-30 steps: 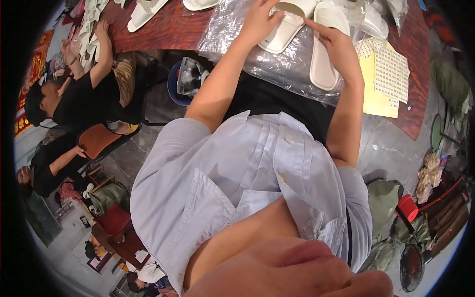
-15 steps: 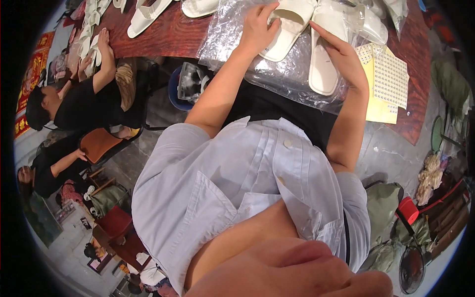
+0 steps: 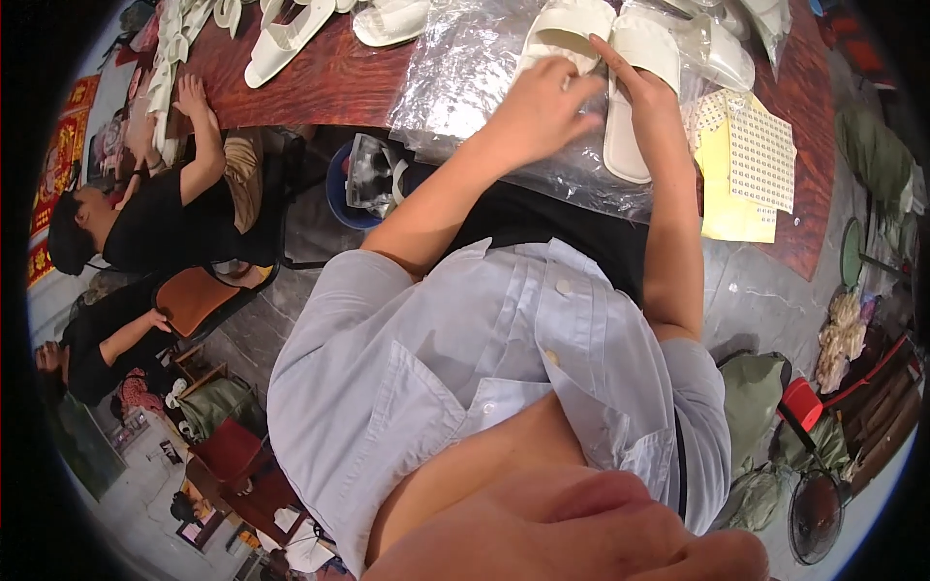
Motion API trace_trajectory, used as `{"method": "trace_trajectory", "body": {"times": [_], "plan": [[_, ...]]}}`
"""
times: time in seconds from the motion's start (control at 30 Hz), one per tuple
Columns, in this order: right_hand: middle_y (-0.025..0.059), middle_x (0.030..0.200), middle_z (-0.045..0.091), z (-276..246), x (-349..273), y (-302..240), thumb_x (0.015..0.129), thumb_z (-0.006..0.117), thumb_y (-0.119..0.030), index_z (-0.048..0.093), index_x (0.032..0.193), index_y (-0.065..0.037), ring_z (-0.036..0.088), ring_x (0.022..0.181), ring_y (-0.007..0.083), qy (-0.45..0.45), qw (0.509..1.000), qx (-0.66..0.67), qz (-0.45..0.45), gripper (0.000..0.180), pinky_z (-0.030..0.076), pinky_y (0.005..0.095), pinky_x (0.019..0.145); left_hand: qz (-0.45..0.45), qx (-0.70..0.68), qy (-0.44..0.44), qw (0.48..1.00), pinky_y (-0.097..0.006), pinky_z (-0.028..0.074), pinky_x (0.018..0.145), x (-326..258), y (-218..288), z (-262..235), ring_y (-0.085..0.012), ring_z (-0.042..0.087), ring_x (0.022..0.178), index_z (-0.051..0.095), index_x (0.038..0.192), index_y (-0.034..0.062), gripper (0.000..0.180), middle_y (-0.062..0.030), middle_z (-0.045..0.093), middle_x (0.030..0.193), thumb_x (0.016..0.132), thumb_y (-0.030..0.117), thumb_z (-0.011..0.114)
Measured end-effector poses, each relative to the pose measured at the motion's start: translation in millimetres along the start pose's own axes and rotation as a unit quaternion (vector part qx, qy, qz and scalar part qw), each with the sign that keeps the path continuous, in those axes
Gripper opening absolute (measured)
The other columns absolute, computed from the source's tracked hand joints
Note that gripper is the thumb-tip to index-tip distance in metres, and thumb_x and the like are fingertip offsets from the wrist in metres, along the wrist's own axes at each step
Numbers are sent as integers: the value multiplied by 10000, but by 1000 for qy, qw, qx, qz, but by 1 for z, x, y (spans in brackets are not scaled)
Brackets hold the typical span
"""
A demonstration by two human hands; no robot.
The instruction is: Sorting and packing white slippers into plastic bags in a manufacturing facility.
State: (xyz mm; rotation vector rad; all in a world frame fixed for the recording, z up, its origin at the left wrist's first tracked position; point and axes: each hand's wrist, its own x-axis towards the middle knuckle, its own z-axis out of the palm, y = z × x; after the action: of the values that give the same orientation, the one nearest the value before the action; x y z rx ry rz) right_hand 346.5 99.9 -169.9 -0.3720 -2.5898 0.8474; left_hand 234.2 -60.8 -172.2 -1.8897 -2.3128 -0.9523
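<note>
A pair of cream slide slippers lies side by side on clear plastic bags [image 3: 450, 73] on the table. Over the sole of the left slipper [image 3: 572, 21] hovers my left hand [image 3: 542, 111], its slightly blurred fingers curved but apart. Nothing shows between them. My right hand [image 3: 654, 97] rests over the right slipper [image 3: 627, 145], with one finger stretched toward the left slipper's strap; its other fingers are partly hidden. Right of this hand are sheets of small printed stickers [image 3: 760, 155] and a yellow sheet [image 3: 731, 208].
More cream slippers [image 3: 286, 48] lie along the reddish wooden table [image 3: 329, 92]. Bagged slippers [image 3: 722, 53] are at the far right. A blue bucket [image 3: 339, 189] stands below the table edge. At left, a co-worker in black [image 3: 160, 228] reaches to the table; another person holds an orange-brown chair [image 3: 199, 295].
My left hand has come off the left slipper's strap, moving nearer me. My right hand has shifted slightly left over the right slipper. The slippers lie nearly as before.
</note>
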Motion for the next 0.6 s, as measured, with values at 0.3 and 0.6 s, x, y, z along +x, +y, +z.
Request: {"method": "trace_trajectory", "body": {"times": [0.3,0.6], "plan": [[164,1153,693,-34,-21,-13,852,582,63,642,1292,-109,691,1010,248,5,988,150,30,477,541,333,871,33,128,-82,988,-623,299,1085,-18,16,18,-529,343,1320,508,1384,488,682,-241,435,1368,743,486,742],[126,1181,669,-8,-59,15,845,686,-18,707,1020,-1,653,1043,285,109,992,19,53,178,529,364,888,40,128,-62,989,-599,314,1078,-14,17,18,-499,369,1309,568,1336,479,594,-228,504,1320,762,497,720]]}}
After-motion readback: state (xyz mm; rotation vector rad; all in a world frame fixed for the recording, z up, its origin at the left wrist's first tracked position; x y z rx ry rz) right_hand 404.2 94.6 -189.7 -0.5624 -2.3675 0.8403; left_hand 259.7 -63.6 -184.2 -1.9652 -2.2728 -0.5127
